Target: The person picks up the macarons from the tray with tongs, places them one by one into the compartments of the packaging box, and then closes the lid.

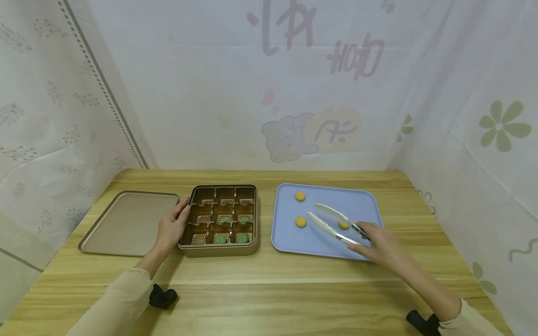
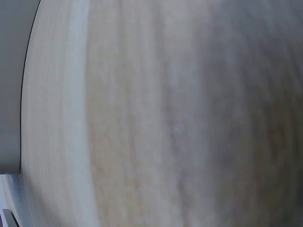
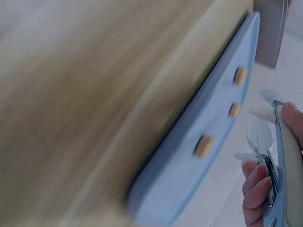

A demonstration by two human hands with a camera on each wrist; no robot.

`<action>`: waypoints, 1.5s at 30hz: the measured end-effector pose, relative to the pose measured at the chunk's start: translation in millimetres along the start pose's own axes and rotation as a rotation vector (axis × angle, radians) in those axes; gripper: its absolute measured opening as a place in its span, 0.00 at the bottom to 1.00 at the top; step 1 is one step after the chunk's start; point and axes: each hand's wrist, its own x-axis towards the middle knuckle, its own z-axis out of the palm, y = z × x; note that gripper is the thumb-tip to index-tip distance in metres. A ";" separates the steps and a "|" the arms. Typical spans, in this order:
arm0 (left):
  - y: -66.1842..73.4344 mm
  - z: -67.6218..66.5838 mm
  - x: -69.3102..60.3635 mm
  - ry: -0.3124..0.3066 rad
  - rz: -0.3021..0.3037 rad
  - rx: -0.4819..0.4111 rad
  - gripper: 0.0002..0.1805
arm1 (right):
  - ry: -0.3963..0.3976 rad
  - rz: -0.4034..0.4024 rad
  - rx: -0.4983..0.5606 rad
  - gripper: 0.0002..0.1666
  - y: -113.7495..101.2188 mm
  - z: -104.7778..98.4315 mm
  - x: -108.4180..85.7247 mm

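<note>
My left hand rests against the left side of a square gold tin, its visible fingers fairly straight along the wall. Inside the tin, a brown divided insert has green cookies in several compartments of the middle and front rows; the back row and left column show none. My right hand grips metal tongs, their arms spread apart above the blue tray. Three yellow cookies lie on that tray, one close to the tong arms. The right wrist view shows fingers curled round the tongs.
A flat gold lid lies left of the tin on the wooden table. Patterned cloth hangs behind the table and along both sides. In the left wrist view, mostly blurred tabletop shows, with a bit of the tin.
</note>
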 end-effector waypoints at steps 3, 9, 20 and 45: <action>1.1 -0.3 -0.1 -0.002 -0.001 0.003 0.28 | -0.003 0.045 -0.019 0.28 11.8 -6.3 -10.5; 1.7 -0.1 -0.2 0.000 -0.011 0.002 0.28 | -0.011 0.112 -0.083 0.31 26.4 -16.5 -29.7; 0.4 -0.3 -0.4 0.003 -0.015 -0.006 0.28 | -0.057 0.151 -0.071 0.38 37.7 -23.5 -47.5; -0.4 0.0 -0.2 -0.001 -0.004 -0.007 0.27 | -0.076 0.144 -0.124 0.35 40.2 -21.6 -48.4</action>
